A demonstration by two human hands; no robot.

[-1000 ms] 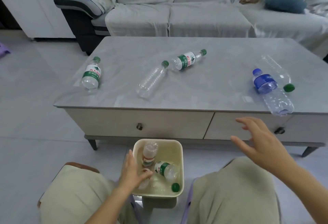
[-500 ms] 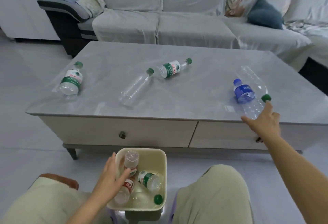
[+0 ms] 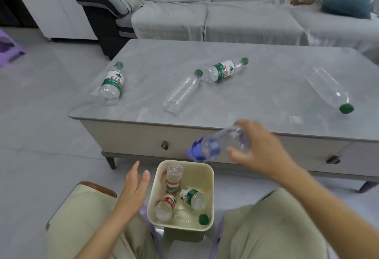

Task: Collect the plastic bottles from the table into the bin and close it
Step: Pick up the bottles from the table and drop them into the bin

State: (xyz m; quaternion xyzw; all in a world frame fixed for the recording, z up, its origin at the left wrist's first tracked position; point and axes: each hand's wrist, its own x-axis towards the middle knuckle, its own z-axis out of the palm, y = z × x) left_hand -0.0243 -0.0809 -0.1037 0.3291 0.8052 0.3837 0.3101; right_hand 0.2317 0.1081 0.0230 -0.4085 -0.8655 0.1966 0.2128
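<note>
My right hand (image 3: pixel 260 150) grips a blue-capped clear bottle (image 3: pixel 213 145), held tilted with its cap down just above the cream bin (image 3: pixel 211 189) on the floor between my knees. The bin holds several bottles and stands uncovered; I see no lid. My left hand (image 3: pixel 134 189) hovers open beside the bin's left wall. On the grey table (image 3: pixel 266 86) lie a green-labelled bottle (image 3: pixel 112 82) at the left, a plain clear bottle (image 3: pixel 181 92) in the middle, another green-labelled bottle (image 3: pixel 224 70) behind it, and a clear green-capped bottle (image 3: pixel 328 88) at the right.
The table has two front drawers with knobs (image 3: pixel 164 145). A grey sofa (image 3: pixel 215 16) with a teal cushion (image 3: pixel 346 0) stands behind it. My knees flank the bin. A purple object (image 3: pixel 9 47) lies on the floor at far left.
My right hand reached the blue-capped bottle at the table's right front, took hold of it and carried it left and down over the bin. My left hand came off the bin's rim.
</note>
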